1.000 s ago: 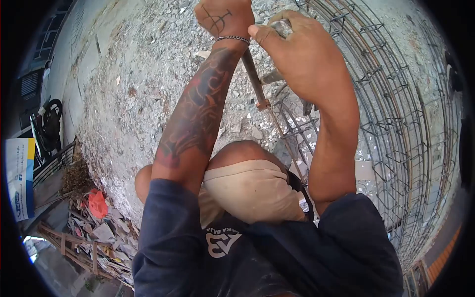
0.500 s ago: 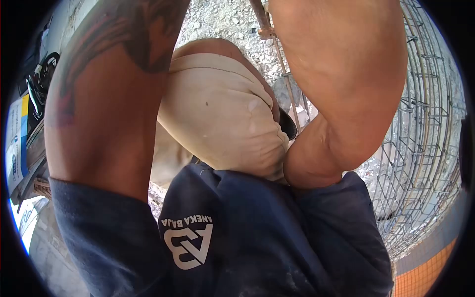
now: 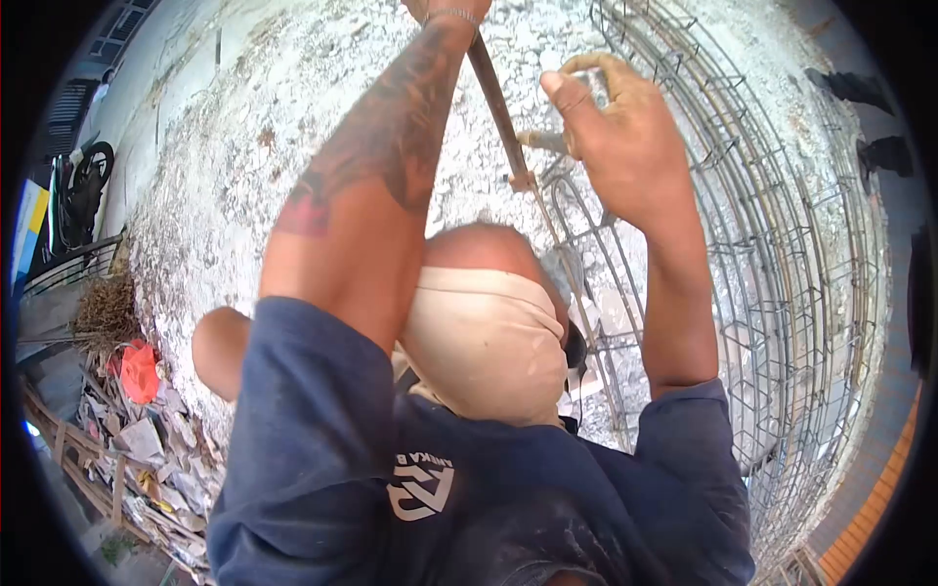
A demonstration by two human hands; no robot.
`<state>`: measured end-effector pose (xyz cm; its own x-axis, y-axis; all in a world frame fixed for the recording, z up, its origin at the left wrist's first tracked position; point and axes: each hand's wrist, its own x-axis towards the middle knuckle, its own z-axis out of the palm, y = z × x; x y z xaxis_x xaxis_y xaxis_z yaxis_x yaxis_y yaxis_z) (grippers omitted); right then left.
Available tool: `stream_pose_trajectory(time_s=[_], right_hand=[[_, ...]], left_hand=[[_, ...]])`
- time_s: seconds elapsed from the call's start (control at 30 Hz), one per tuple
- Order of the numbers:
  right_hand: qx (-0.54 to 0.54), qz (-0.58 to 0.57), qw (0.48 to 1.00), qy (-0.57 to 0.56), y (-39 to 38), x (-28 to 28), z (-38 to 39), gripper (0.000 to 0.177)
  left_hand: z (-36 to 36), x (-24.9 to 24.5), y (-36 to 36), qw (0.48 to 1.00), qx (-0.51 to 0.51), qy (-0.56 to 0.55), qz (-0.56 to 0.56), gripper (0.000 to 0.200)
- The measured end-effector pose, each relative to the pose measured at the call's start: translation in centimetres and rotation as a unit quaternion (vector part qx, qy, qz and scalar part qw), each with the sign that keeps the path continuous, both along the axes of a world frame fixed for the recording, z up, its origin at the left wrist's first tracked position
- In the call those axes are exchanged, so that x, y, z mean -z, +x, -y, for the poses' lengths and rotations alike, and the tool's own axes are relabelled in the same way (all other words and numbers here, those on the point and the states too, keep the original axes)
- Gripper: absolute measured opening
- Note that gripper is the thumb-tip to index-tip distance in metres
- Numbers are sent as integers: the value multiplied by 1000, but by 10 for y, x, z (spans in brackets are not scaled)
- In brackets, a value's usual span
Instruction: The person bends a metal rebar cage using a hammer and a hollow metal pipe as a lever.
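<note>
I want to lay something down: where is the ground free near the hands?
Free: the gravel left of the left arm, up from the debris pile. Crowded: right of the rod, where the right hand and the rebar cages fill the ground.

We read one mark with any certainty: a white logo (image 3: 420, 488) on the chest of the dark blue shirt (image 3: 322, 439), seen upside down, its two block letters looking like "AB"; over it runs a small white line of letters (image 3: 418, 458), partly lost in a fold, where we make out "NEKA B" at most. The blue and yellow banner (image 3: 29, 220) at the left edge bears print too small to read.
</note>
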<state>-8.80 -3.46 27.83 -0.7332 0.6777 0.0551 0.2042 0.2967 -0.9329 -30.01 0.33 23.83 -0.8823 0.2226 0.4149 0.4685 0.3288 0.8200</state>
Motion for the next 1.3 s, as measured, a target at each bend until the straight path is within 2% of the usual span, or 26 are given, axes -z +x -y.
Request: stream_pose_trajectory(time_s=[0.03, 0.07, 0.1, 0.17, 0.3, 0.37, 0.43, 0.47, 0.53, 0.57, 0.63, 0.67, 0.73, 0.8, 0.83, 0.87, 0.9, 0.97, 1.03, 1.07, 1.13, 1.17, 1.2, 1.23, 1.27, 1.3], right_hand=[[-3, 13, 1000, 22, -16, -2, -4, 32], [-3, 40, 999, 33, -25, 1, -8, 32], [9, 50, 999, -5, -31, 3, -14, 33], [10, 37, 996, -81, -38, -5, -34, 35], [39, -17, 991, -123, -59, -59, -47, 27], [37, -56, 995, -70, -66, -83, -52, 27], [21, -62, 996, -59, -77, -94, -55, 27], [14, -99, 994, -43, -83, -95, -51, 25], [12, -126, 992, -22, -98, -92, -41, 24], [-8, -171, 984, -48, -106, -83, -36, 24], [-56, -221, 966, -122, -112, -61, -41, 25], [15, -208, 967, -145, -118, -48, -31, 28], [49, -79, 983, -158, -128, -15, -19, 34], [49, 173, 983, -24, -117, 40, -33, 48], [49, 251, 965, 60, -98, 74, -49, 53], [34, 324, 934, 148, -82, 85, -44, 58], [7, 357, 905, 234, -55, 117, -49, 67], [-29, 570, 789, 227, -21, 151, -37, 83], [-86, 607, 738, 281, 8, 197, -33, 76], [-91, 603, 743, 276, 9, 204, -41, 76], [-38, 583, 799, 144, 14, 219, -54, 67], [-32, 526, 836, 149, 24, 230, -56, 62], [-31, 527, 838, 137, 31, 236, -58, 62], [-4, 516, 850, 105, 35, 242, -64, 61], [23, 504, 860, 73, 40, 247, -70, 60], [-11, 459, 884, 85, 47, 252, -77, 54]], left_hand=[[13, 13, -6, 995, 74, 60, -37, 28], [13, 40, -22, 984, 116, 136, 22, 24], [42, 26, -4, 937, 220, 182, 201, 23], [81, 35, 0, 892, 283, 192, 294, 22], [139, 59, -4, 855, 233, 336, 319, 27], [152, 49, -16, 849, 210, 361, 322, 27], [160, 29, -36, 914, 157, 278, 251, 30], [168, 15, -46, 909, 155, 284, 264, 30], [181, -3, -63, 967, 165, 90, 173, 30], [183, 4, -71, 963, 173, 94, 183, 30], [182, 24, -94, 975, 168, -78, 126, 31], [182, 43, -104, 966, 166, -150, 128, 34], [186, 93, -124, 928, 155, -295, 167, 39], [185, 127, -136, 917, 101, -330, 201, 47], [181, 135, -125, 929, 4, -371, 18, 47], [179, 145, -115, 900, -96, -394, -161, 47], [170, 144, -104, 899, -93, -398, -159, 47], [140, 129, -60, 994, 37, -97, -38, 43], [117, 147, 9, 938, 171, -65, 293, 40], [111, 179, 46, 898, 211, -115, 369, 47], [107, 258, 111, 838, 239, -179, 456, 66], [109, 256, 126, 850, 261, -150, 432, 61], [105, 259, 135, 846, 263, -162, 434, 61], [99, 261, 141, 769, 258, 8, 585, 52], [94, 263, 145, 648, 233, 179, 703, 45], [95, 266, 143, 621, 239, 219, 714, 31]])
